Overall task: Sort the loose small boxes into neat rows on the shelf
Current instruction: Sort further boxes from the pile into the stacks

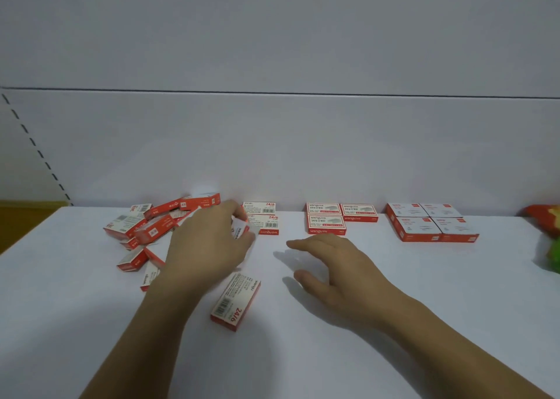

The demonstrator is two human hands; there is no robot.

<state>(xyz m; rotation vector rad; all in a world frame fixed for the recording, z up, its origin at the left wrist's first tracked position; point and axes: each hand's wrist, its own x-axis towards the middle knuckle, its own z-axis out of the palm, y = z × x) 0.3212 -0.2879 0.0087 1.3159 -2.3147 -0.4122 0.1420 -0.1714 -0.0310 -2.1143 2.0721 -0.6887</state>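
Observation:
Several loose red-and-white small boxes lie in a jumbled pile [151,228] at the left of the white shelf [424,292]. My left hand [209,244] grips one small box [242,230] beside two boxes set in a short row [263,219] against the back wall. One box [235,301] lies alone near the front, just below that hand. My right hand [330,265] hovers over the shelf with fingers relaxed, holding nothing. Further right sit a neat group of three boxes [339,216] and a square block of boxes [430,221].
A white back wall [272,150] closes the shelf behind the boxes. A red and green object [548,235] sits at the far right edge. A yellow-brown surface [27,219] shows past the shelf's left end.

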